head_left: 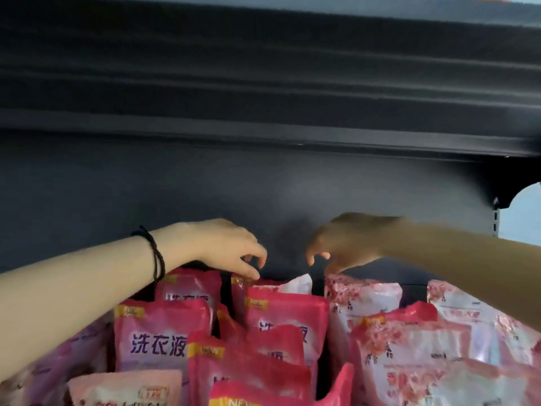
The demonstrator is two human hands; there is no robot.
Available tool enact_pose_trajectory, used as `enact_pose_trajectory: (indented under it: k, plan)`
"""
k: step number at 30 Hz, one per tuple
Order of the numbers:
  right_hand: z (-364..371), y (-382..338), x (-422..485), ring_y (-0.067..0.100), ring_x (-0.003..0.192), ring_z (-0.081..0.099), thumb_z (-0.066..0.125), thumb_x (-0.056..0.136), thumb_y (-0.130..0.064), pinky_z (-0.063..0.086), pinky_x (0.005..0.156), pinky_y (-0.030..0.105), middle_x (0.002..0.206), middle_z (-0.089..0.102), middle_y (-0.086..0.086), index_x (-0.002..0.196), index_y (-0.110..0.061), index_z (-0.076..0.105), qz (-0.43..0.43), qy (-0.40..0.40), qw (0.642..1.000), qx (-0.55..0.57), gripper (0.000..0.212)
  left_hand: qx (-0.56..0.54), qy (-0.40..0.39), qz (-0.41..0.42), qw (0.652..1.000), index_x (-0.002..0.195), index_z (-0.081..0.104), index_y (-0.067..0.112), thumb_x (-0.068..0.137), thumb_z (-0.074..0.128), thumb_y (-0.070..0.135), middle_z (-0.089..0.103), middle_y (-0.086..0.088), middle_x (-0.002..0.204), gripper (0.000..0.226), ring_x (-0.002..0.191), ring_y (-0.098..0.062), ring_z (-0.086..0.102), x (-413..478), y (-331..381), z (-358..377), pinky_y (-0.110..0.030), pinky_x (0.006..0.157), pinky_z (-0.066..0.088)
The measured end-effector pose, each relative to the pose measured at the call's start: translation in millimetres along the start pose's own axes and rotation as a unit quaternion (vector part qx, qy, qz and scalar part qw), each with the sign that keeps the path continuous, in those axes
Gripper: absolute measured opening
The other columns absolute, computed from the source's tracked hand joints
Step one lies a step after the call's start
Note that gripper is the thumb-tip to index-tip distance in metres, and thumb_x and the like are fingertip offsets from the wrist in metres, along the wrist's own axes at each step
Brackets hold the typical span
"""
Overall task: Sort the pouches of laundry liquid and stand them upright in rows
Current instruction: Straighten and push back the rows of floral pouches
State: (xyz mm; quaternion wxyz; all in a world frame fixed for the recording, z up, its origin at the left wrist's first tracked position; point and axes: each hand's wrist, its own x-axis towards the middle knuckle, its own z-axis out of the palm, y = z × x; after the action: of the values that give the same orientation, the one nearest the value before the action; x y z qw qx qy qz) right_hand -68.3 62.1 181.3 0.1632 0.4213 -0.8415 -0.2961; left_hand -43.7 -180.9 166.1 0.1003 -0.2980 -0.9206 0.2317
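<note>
Red laundry-liquid pouches point(162, 332) stand upright in rows at the left and middle of the shelf. Paler floral-print pouches point(409, 344) stand on the right. My left hand point(228, 247), with a dark cord on its wrist, reaches to the back row. Its downward-curled fingertips touch the top edge of the rearmost red pouch point(243, 284) in the middle row. My right hand point(348, 244) hovers, blurred, beside it, fingers curled down over the gap. Just under it are a white-backed pouch point(298, 284) and the rearmost floral pouch point(363, 291). I see nothing held in either hand.
A dark back panel point(263, 186) rises behind the pouches. The dark shelf above point(263, 121) overhangs the hands. A shelf bracket and upright point(497, 200) stand at the right end. A pale pink pouch point(126, 388) lies at the front left.
</note>
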Motion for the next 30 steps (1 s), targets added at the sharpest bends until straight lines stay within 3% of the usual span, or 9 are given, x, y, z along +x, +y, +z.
enact_pose_trajectory:
  k: [2,5,9,16,20,23,25,27,30]
  plan:
    - [17,10,21,0.015,0.099,0.058,0.059,0.089,-0.044,0.047,0.078,0.03,0.111,0.063,-0.009,0.127,-0.035,0.053,-0.013,-0.009,1.0,0.005,0.039,-0.118,-0.027,-0.013,0.993,0.118,0.057,0.036,0.092,0.05,0.054,0.062,0.011,0.111,0.032,0.098,-0.01,0.059,18,-8,9,-0.031,0.082,0.049]
    - [37,16,45,0.015,0.099,0.058,0.062,0.089,-0.04,0.037,0.068,0.024,0.114,0.063,-0.004,0.127,-0.028,0.057,-0.042,-0.021,0.997,0.061,0.041,-0.237,-0.026,-0.007,0.971,0.115,0.063,0.029,0.094,0.054,0.046,0.067,0.007,0.108,0.029,0.096,-0.01,0.062,38,-13,17,-0.028,0.085,0.049]
    - [56,11,66,0.017,0.095,0.061,0.06,0.091,-0.032,0.035,0.068,0.023,0.106,0.068,0.002,0.106,-0.013,0.07,-0.059,-0.011,0.987,0.149,0.026,-0.278,-0.028,-0.017,0.96,0.111,0.067,0.023,0.093,0.053,0.05,0.07,0.007,0.102,0.035,0.091,-0.007,0.062,50,-9,27,-0.019,0.079,0.045]
    - [44,14,68,0.004,0.084,0.054,0.061,0.09,-0.035,0.035,0.061,0.021,0.097,0.067,-0.011,0.095,-0.023,0.072,0.004,0.052,0.979,0.198,0.017,-0.331,-0.007,-0.059,0.942,0.09,0.071,0.021,0.085,0.061,0.057,0.072,0.001,0.086,0.038,0.077,-0.014,0.063,44,-10,32,-0.027,0.074,0.049]
    - [3,35,61,0.009,0.085,0.057,0.058,0.093,-0.026,0.044,0.075,0.023,0.089,0.063,-0.009,0.092,-0.017,0.071,0.08,0.159,0.952,0.25,0.016,-0.427,0.058,-0.099,0.897,0.081,0.068,0.01,0.078,0.079,0.026,0.069,0.0,0.074,0.02,0.065,-0.008,0.06,36,-21,21,-0.021,0.062,0.048]
    - [-19,54,49,0.015,0.086,0.06,0.055,0.095,-0.022,0.046,0.077,0.02,0.083,0.063,-0.008,0.089,-0.013,0.068,0.182,0.246,0.884,0.355,0.016,-0.561,0.209,-0.161,0.784,0.095,0.067,0.007,0.078,0.077,0.012,0.073,-0.005,0.092,0.02,0.079,-0.01,0.066,31,-34,4,-0.023,0.07,0.055]
    - [-25,57,44,0.021,0.09,0.065,0.054,0.095,-0.02,0.053,0.084,0.034,0.091,0.068,0.003,0.086,-0.014,0.066,0.229,0.268,0.818,0.455,0.016,-0.662,0.275,-0.171,0.676,0.093,0.065,0.008,0.079,0.075,0.011,0.074,-0.006,0.095,0.017,0.087,-0.016,0.071,28,-40,-4,-0.027,0.076,0.059]
    - [-30,51,44,0.026,0.091,0.066,0.054,0.096,-0.018,0.053,0.085,0.042,0.091,0.067,0.008,0.081,-0.014,0.063,0.242,0.301,0.767,0.513,0.018,-0.72,0.313,-0.16,0.599,0.086,0.06,0.01,0.082,0.07,0.009,0.074,-0.009,0.095,0.011,0.089,-0.021,0.072,29,-36,-9,-0.034,0.078,0.059]
    - [-38,37,44,0.022,0.077,0.063,0.052,0.096,-0.014,0.055,0.071,0.034,0.081,0.063,0.007,0.078,-0.012,0.061,0.248,0.371,0.685,0.576,0.02,-0.77,0.376,-0.148,0.494,0.079,0.054,0.012,0.088,0.063,0.007,0.073,-0.009,0.089,0.014,0.08,-0.021,0.072,32,-26,-19,-0.035,0.07,0.06]
